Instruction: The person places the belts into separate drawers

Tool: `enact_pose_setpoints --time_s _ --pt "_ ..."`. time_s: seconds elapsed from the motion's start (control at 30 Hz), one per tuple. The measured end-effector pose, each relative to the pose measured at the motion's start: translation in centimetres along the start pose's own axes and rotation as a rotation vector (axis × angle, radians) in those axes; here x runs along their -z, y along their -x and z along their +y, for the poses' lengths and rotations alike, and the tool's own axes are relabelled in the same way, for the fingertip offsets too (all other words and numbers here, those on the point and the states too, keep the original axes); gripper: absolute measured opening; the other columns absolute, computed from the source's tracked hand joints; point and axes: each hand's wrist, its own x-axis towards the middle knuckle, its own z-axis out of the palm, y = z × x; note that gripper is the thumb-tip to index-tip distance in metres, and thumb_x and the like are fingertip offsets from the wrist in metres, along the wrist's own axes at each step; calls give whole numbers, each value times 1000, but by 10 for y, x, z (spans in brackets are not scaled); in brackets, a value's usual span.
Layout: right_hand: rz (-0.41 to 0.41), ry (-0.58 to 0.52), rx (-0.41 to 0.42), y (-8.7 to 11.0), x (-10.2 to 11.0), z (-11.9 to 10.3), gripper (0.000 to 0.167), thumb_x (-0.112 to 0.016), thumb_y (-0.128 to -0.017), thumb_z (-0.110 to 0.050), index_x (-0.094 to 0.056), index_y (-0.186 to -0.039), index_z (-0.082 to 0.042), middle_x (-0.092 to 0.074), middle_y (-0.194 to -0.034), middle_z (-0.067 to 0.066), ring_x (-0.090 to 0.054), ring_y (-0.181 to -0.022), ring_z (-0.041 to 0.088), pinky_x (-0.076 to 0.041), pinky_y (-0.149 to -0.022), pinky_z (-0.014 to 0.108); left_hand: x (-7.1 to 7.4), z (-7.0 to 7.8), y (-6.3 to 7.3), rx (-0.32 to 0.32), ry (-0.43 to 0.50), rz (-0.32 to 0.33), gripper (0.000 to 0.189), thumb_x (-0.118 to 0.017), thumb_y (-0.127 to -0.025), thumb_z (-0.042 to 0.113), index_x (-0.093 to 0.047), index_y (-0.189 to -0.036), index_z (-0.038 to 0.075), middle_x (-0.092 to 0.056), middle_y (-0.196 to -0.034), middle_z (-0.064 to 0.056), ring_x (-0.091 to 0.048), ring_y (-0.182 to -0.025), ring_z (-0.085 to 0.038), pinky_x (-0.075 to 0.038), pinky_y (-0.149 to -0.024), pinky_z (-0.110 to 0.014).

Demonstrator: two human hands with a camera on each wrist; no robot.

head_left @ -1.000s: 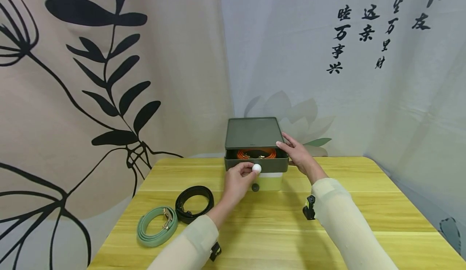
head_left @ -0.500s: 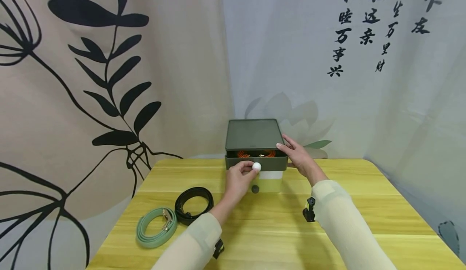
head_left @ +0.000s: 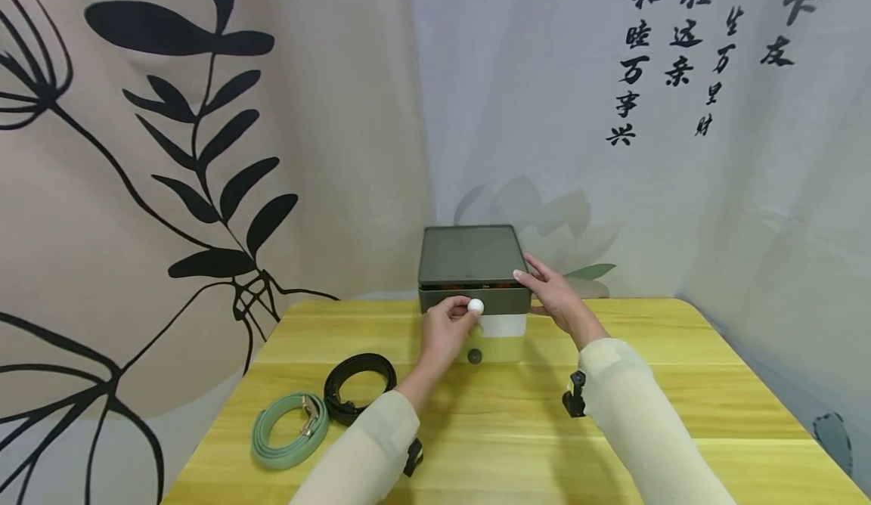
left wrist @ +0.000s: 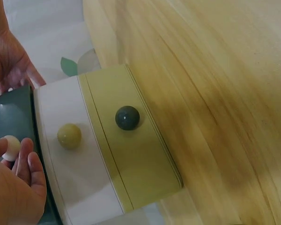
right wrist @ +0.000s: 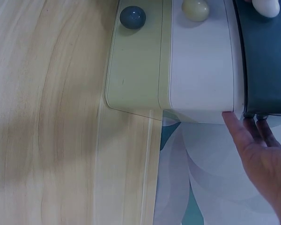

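Note:
A small drawer chest (head_left: 472, 254) with a dark green top stands at the back of the table. My left hand (head_left: 444, 333) pinches the round white knob (head_left: 475, 306) of the dark green top drawer (head_left: 505, 302). That drawer sticks out slightly, and only a thin dark slit shows above its front. My right hand (head_left: 558, 299) rests on the chest's right side, fingers fairly straight. Below, the left wrist view shows a white drawer (left wrist: 65, 103) with a yellow knob (left wrist: 69, 136) and a yellow-green drawer (left wrist: 110, 89) with a dark knob (left wrist: 127, 117).
Left of my left forearm, a coiled black belt (head_left: 335, 395) and a coiled light green belt (head_left: 261, 444) lie on the wooden table (head_left: 503, 429). A printed curtain (head_left: 354, 150) hangs behind the table.
The top drawer has slid inward with my left hand on its knob. The orange coil inside, plainly visible before, is now almost hidden. My right hand has stayed at the chest's side.

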Motion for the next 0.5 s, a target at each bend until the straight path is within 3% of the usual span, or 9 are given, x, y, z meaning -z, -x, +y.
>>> enact_pose_setpoints --time_s 0.17,0.5 --pt "-2 -17 -7 0 -3 1 73 -56 -102 -38 -14 -160 -30 -3 -164 17 -11 -149 37 -34 -107 60 0 -3 -4 6 10 20 19 -76 -87 6 -71 -105 -1 -73 -89 -10 -70 -79 -25 -54 -62 -25" --pt "11 -23 -8 2 -3 -1 74 -57 -101 -39 -13 -160 -31 -2 -165 15 -11 -149 37 -35 -106 60 -3 -5 -13 -21 -25 39 19 -76 -87 7 -73 -105 1 -73 -87 -9 -69 -76 -16 -53 -65 -25"
